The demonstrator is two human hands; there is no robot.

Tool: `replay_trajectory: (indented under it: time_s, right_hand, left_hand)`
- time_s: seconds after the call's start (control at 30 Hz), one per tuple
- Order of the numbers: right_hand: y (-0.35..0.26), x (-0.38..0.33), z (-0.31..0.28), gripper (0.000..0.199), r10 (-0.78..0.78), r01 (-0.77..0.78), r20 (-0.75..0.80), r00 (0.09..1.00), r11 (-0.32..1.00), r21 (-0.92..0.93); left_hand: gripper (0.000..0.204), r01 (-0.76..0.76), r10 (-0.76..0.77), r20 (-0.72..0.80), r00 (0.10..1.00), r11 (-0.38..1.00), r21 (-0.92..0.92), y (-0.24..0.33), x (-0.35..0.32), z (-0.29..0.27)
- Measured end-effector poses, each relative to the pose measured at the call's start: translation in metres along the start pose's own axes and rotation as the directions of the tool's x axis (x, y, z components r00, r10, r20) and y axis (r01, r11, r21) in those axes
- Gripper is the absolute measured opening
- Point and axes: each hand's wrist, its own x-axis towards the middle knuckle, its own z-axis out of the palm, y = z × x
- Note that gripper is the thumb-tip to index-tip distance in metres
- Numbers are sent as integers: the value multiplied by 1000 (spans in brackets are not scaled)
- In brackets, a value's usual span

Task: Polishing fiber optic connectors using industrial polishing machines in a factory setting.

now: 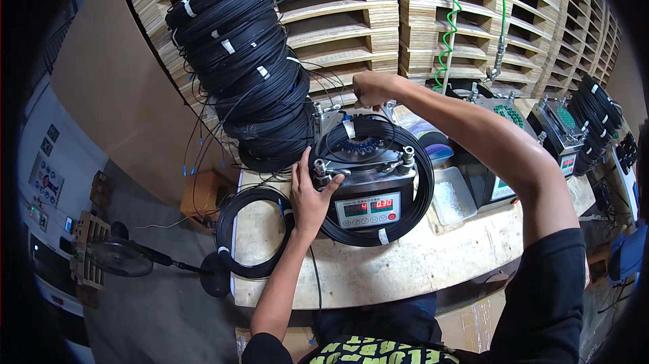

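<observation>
A metal benchtop machine (368, 212) with a red-lit digital display and corner clamps stands on the table. A coil of black cable (420, 212), tied with white bands, lies around and over it. Blue connectors (362, 146) sit in a ring on top, partly under the cable. My left hand (309, 195) rests at the front left corner, fingers stretched up and thumb apart, touching beside the clamp lever (334, 179). My right hand (372, 90) reaches over to the far side with fingers curled closed near the rear clamps. What it grips, if anything, is hidden.
A tall stack of black cable coils (247, 73) stands behind on the left. Another cable coil (226, 229) lies at the table's left edge. To the right are a clear tray (453, 195) and similar machines (558, 134). Pallets (331, 12) rise behind; a fan (122, 256) stands left.
</observation>
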Motion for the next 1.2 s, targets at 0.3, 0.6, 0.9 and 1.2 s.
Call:
replay_trajectory:
  time_s: [0.3,0.6,0.9,1.2]
  right_hand:
    - [-8,-63,67,23,-82,119,-694,716,993,6]
    - [-21,-85,101,26,179,118,-789,587,946,302]
    - [-14,-84,102,26,154,114,-800,579,957,267]
    - [-12,-80,107,27,99,74,-841,532,984,163]
  left_hand:
    - [46,339,-157,385,910,815,-469,-8,67,-53]
    - [37,-270,-262,782,565,837,476,52,198,27]
    - [24,-638,-121,921,371,687,348,55,215,57]
    - [23,-699,-127,928,350,624,349,39,224,76]
